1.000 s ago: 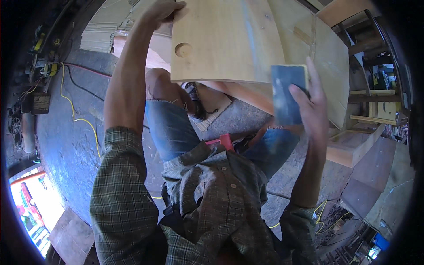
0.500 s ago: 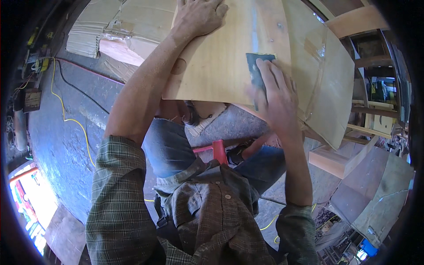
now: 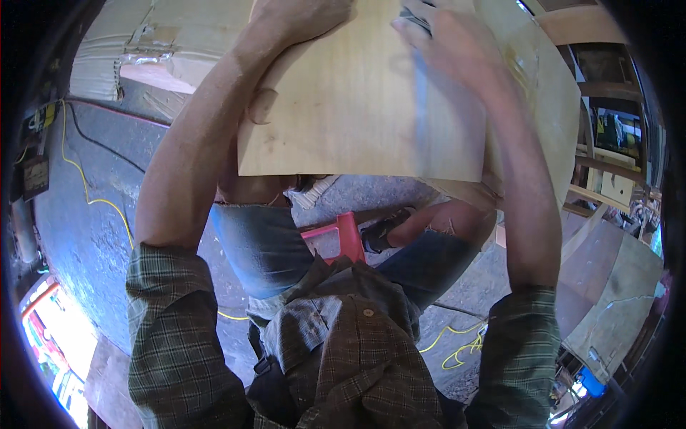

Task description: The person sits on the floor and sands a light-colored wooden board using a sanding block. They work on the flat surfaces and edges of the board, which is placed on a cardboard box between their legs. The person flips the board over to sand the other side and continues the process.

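Note:
A pale wooden board point(image 3: 343, 121) lies over my knees with a lighter bluish strip point(image 3: 421, 114) running along its right part. At its upper right, my right hand point(image 3: 457, 39) is closed on a dark sheet of sandpaper point(image 3: 416, 20), pressing it on the wood; motion blurs this hand a little. My left hand point(image 3: 304, 18) rests on the board's upper left, its fingers mostly cut off by the picture's top edge. Beside my left forearm, a curved mark point(image 3: 262, 106) shows near the board's left edge.
Cardboard sheets point(image 3: 179, 28) spread out beyond the board at the left, with another piece of cardboard point(image 3: 547, 107) at the right. A red plastic stool point(image 3: 346, 236) is between my legs. Yellow cord point(image 3: 89, 189) trails across the concrete floor. Wooden frames point(image 3: 607, 93) stand at the far right.
My right hand has slid the sandpaper away from me, up along the board. My left hand has shifted slightly up and left in the picture. The board sits lower in view.

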The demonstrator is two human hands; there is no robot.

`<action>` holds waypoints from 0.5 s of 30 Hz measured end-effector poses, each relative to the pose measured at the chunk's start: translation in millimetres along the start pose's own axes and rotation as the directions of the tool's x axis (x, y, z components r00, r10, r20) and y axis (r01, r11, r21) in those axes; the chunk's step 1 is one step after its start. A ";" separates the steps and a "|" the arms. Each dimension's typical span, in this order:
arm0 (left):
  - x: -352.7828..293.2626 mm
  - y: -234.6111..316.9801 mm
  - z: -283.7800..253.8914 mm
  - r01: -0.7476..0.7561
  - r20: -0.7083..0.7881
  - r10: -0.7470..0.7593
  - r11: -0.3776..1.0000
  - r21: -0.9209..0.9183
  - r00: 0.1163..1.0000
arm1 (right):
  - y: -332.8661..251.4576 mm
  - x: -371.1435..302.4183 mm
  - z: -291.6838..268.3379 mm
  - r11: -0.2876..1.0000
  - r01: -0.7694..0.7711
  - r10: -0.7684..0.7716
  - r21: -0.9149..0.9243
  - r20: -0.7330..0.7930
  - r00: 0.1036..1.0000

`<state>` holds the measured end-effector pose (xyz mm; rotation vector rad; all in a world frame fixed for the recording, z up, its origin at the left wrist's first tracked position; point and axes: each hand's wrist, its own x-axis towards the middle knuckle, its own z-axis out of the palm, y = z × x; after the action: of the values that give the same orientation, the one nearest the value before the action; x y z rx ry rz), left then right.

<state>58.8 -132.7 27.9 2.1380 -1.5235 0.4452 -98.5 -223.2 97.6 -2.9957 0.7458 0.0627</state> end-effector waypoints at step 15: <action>6.6 -0.4 6.0 0.033 0.017 -0.034 0.997 0.069 0.999 | 28.5 43.9 15.8 0.962 0.076 -0.105 -0.262 -0.102 0.989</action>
<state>61.4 -141.1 26.3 2.2217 -1.5004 0.4740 -73.5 -267.9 78.4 -3.3027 0.6548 -0.0185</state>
